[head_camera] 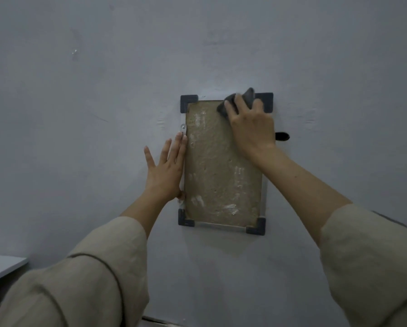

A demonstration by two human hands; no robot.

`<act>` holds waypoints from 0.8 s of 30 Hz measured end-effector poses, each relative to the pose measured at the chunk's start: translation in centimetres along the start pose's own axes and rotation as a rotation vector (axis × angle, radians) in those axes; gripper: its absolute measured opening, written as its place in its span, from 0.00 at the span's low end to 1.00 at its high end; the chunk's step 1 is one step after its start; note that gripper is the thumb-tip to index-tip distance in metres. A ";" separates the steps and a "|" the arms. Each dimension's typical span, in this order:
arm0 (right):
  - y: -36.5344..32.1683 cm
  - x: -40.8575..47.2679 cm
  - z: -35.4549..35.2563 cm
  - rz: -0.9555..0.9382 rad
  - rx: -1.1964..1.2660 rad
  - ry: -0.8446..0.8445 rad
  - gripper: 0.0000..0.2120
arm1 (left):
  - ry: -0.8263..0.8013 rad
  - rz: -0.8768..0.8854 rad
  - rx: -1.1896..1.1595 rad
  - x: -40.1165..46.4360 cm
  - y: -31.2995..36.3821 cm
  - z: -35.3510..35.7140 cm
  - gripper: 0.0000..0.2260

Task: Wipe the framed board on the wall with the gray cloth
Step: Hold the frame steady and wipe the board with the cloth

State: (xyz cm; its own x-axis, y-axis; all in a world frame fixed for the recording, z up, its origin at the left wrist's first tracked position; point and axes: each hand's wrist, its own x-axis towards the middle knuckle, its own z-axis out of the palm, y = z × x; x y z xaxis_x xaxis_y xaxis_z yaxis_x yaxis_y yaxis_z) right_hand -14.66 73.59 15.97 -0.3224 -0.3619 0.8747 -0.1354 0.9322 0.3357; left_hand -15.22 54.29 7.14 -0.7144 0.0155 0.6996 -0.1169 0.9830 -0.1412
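Note:
A framed board [221,166] hangs upright on the grey wall, with a tan cork-like face marked by white smears and dark plastic corner pieces. My right hand [250,125] presses a crumpled gray cloth [247,96] against the board's upper right corner; the fingers cover most of the cloth. My left hand [166,171] lies flat with its fingers spread against the wall and the board's left edge, holding nothing.
A small metal bracket with a screw [183,128] sits on the frame's left side above my left fingertips. A dark tab [282,136] sticks out at the frame's right side. The corner of a white tabletop [2,266] shows at lower left.

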 end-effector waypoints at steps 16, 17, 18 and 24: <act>3.6 -7.5 1.9 -0.318 -0.154 -0.127 0.27 | 0.005 -0.006 0.009 0.0 0.1 0.0 0.67; 4.5 -7.2 1.9 -0.278 -0.157 -0.102 0.27 | 0.005 -0.008 0.007 0.1 0.0 0.1 0.67; 5.3 -6.9 1.7 -0.204 -0.151 -0.060 0.27 | 0.006 -0.008 0.007 0.1 0.0 0.1 0.67; 3.2 -8.5 2.1 -0.228 -0.182 -0.082 0.27 | 0.005 -0.008 0.018 0.0 0.1 0.0 0.67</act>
State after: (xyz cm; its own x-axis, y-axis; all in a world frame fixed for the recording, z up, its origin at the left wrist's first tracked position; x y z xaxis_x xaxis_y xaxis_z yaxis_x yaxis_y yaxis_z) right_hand -14.33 79.66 8.89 -0.3784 -0.5547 0.7411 -0.0454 0.8107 0.5837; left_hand -15.27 54.41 7.14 -0.7097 0.0086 0.7045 -0.1352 0.9797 -0.1481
